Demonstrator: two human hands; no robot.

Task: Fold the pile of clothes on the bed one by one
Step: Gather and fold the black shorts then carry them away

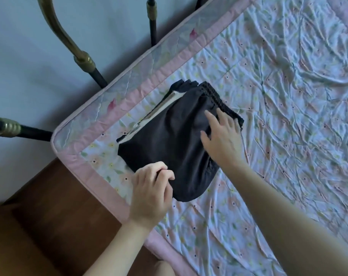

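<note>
**A:** Head view showed one dark garment [175,140] lying folded near the corner of the bed [288,76], close to the pink border of the mattress [101,120]. What did it look like to handle?

**B:** Soft and light, I'd judge. It slumped into rounded edges, with a gathered elastic band bunched along its far side and a pale strip showing at the edge nearest the mattress border. Limp cloth like that would sag if lifted by one point.

**A:** And the hands?

**B:** The right hand [223,140] lay flat on the cloth near the elastic band, fingers straight and spread, pressing rather than gripping. The left hand [151,194] sat at the near edge with fingers curled; it seemed to pinch the hem there, though the fingertips hid the contact.

**A:** Where would you take hold?

**B:** Probably at two corners or along a folded edge, keeping the palm on top to stop layers sliding apart.

**A:** Anything around it?

**B:** A wrinkled floral sheet, a metal bed frame [83,60] with brass fittings beyond the corner, and wooden floor [55,206] below. No other clothes showed.
</note>
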